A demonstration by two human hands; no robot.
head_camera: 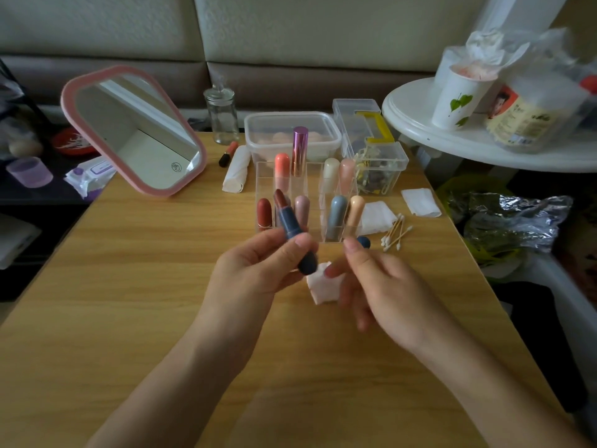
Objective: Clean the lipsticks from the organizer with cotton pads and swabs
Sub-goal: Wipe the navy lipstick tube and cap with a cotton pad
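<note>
lipstick (pixel 292 226): uncapped, near side of organizer (pixel 303 189), left hand (pixel 255 270) pinching its blue case;
right hand (pixel 378 286): fingers loose, spread, empty;
feel: light, slick i reckon; bullet smudges, grip case only

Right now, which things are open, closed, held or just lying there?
Blue lipstick: uncapped, bullet out, held tilted by the left grip.
Blue cap: off, lying on the table by the organizer.
Right grip: fingers relaxed, holding nothing.
Cotton pad: flat on the table.
Purple lipstick: capped, upright in the organizer.
Glass jar: lid on.
</note>
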